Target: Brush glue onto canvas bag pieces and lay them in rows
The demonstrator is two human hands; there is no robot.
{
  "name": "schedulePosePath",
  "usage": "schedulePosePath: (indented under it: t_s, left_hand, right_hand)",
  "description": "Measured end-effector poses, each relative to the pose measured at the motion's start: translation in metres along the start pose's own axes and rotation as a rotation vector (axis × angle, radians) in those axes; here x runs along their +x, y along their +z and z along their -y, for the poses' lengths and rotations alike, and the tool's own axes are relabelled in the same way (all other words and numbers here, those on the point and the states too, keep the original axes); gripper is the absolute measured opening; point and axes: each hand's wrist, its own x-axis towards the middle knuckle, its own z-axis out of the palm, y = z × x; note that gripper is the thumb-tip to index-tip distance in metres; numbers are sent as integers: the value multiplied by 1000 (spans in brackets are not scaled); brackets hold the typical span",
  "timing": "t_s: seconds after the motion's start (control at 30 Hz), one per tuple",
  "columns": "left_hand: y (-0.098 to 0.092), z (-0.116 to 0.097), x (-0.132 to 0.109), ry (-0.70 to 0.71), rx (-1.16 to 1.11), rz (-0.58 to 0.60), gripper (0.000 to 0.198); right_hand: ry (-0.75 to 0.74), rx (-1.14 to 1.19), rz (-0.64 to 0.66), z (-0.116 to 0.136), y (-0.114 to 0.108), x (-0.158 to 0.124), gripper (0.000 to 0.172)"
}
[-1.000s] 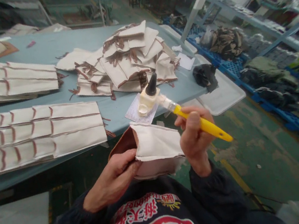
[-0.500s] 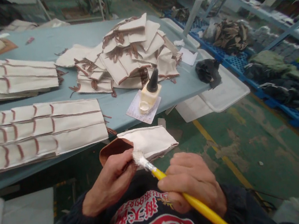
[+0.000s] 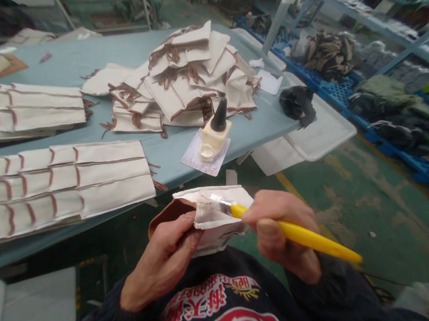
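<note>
My left hand (image 3: 161,260) grips a cream fabric piece (image 3: 216,220) with a brown lining, held in front of my chest below the table edge. My right hand (image 3: 284,231) is closed on a yellow-handled brush (image 3: 305,238). The brush's white bristle tip rests on the upper face of the fabric piece. A cream glue bottle (image 3: 213,130) with a black cone cap sits on a paper slip near the edge of the blue table (image 3: 165,160), just beyond my hands.
A heap of folded cream pieces (image 3: 184,80) with brown cords lies mid-table. Rows of overlapped flat pieces (image 3: 50,185) cover the left side. A white tray (image 3: 317,135) and black cloth (image 3: 295,103) sit at the table's right end. Blue pallets with bundles stand to the right.
The brush went from the glue bottle down to the piece's left edge, then to its upper face. My right hand rose and the handle now points right.
</note>
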Motion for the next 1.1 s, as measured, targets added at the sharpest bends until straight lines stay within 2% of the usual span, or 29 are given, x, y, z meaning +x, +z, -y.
schedulePosePath:
  t_s: [0.13,0.3,0.4,0.43,0.57,0.73,0.9,1.1]
  left_hand:
    - [1,4,-2,40,87,12,22]
    - [4,7,0,61,147,-12,21]
    - [7,8,1,57,144,-48,25]
    - [8,8,1,49,135,-55,26]
    - [10,4,2,-3,118,-85,22]
    - [9,0,4,63,133,-80,25]
    - [8,2,5,45,136,-83,21]
    - [7,5,8,100,101,-78,25]
  right_hand:
    - [55,58,108,-2,-3,3,28]
    - [95,32,78,4,-4,1,27]
    - [60,37,127,7,-1,-2,30]
    - [45,50,116,7,0,-4,30]
    - [95,-17,-68,8,1,-12,29]
    - [74,-23,-5,15,11,-19,32]
    - [160,-42,-133,15,11,-21,30]
    - [126,25,-44,16,16,-23,31]
